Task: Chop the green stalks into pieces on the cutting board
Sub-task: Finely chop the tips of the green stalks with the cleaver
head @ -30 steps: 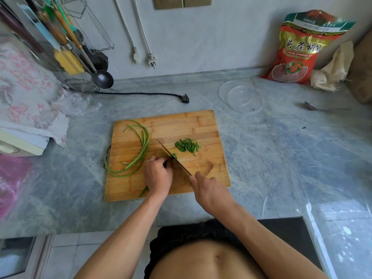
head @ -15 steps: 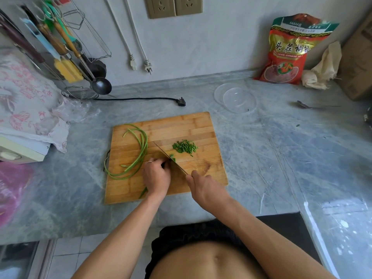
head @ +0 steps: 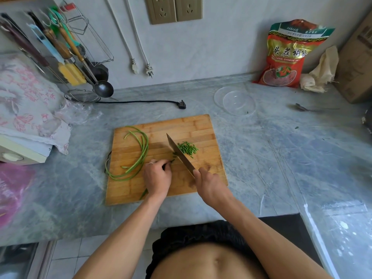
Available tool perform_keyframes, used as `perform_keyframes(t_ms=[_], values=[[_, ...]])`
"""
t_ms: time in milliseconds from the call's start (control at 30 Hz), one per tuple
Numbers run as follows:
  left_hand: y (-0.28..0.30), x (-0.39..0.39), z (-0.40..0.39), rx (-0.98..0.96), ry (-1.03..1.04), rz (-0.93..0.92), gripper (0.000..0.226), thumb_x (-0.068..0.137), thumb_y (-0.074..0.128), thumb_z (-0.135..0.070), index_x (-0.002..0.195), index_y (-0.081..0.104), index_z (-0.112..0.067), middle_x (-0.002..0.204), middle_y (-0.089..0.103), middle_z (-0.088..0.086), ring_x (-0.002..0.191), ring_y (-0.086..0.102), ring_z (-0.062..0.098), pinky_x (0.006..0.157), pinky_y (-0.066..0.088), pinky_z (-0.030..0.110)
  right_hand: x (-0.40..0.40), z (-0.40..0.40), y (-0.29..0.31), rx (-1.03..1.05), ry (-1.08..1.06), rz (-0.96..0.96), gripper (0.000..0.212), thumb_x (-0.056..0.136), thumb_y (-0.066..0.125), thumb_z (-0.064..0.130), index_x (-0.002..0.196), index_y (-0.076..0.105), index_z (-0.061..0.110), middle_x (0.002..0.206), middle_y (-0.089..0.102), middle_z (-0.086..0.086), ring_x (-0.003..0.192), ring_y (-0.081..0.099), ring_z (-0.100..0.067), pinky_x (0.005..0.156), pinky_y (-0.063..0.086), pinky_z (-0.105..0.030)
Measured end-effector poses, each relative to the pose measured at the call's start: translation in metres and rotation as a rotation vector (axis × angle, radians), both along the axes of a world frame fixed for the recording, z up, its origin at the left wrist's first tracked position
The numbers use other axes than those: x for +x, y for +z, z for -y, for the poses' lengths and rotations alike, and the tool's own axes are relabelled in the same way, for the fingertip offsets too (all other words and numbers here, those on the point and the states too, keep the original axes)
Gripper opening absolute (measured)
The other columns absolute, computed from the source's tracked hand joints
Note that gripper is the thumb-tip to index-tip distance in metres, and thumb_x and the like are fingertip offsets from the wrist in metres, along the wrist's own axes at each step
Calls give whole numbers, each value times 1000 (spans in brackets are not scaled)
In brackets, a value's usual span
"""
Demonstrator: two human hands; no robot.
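A bamboo cutting board (head: 193, 125) lies on the grey marble counter. Long green stalks (head: 141, 154) curl across its left half. A small heap of chopped green pieces (head: 187, 147) sits right of centre. My left hand (head: 157, 176) curls over a bundle of stalks and pins it to the board; their tips poke out by my fingers and one end shows under my wrist. My right hand (head: 209, 183) grips the handle of a cleaver (head: 179, 153), whose blade is tilted up beside the heap, just right of the stalk tips.
A clear plastic lid (head: 234, 100) lies behind the board, with a spoon (head: 310, 108) and a red snack bag (head: 285, 55) to the right. A black plug and cord (head: 182, 104) lie at the back. A utensil rack (head: 66, 57) and floral cloth (head: 24, 101) stand left.
The cleaver blade has lifted and tilted, showing its flat side, where before it was edge-down on the stalks. My left hand stays on the bundle. The camera has tipped slightly.
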State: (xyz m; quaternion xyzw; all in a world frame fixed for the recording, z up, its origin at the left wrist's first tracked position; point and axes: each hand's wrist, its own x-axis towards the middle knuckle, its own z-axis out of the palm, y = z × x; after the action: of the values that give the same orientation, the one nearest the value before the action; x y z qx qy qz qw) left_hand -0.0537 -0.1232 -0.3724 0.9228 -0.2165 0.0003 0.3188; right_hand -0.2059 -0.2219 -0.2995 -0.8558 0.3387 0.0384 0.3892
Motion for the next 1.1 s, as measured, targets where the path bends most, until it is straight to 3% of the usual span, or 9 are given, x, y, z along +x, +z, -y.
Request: perform_keyframes(t_ms=[167,567,833,900,1000,1100], values=[[-3,0,-9,-6,-89,35,24,83,70,-1,101,79,-14,90,69,7,81,61,29,71,51,40,-6,7,0,0,13,17,39,103,24,46,76,39,22,59,47,-2,47,40,-18,45,27,-31],[-3,-1,-8,-2,-56,38,22,83,66,-3,92,79,-18,84,67,7,74,61,31,67,51,44,4,-5,5,-8,96,65,39,104,28,39,70,36,24,56,44,2,46,39,-14,43,20,-24],[-6,0,-7,-6,-25,52,28,80,62,0,91,79,-18,79,63,7,70,58,33,63,46,40,-3,-13,-9,-3,59,42,38,103,27,43,69,32,29,60,47,-5,49,39,-20,46,25,-32],[-6,0,-6,-14,-23,61,28,80,61,0,91,79,-18,79,63,7,70,58,33,63,46,40,-4,-16,-8,-18,62,39,37,104,26,41,73,37,24,61,45,-3,48,37,-21,45,24,-30],[-9,0,-6,-26,-23,54,30,80,56,-5,92,79,-18,80,63,8,70,57,33,63,44,38,1,-20,-5,-56,77,-29,43,103,10,44,97,43,17,68,37,3,51,33,-17,45,21,-27],[-13,0,-7,-9,-26,42,30,80,51,-9,90,78,-18,79,62,7,71,56,32,63,40,37,12,-18,-1,-42,81,-84,35,104,17,40,106,43,16,70,38,3,63,45,-22,48,25,-25]])
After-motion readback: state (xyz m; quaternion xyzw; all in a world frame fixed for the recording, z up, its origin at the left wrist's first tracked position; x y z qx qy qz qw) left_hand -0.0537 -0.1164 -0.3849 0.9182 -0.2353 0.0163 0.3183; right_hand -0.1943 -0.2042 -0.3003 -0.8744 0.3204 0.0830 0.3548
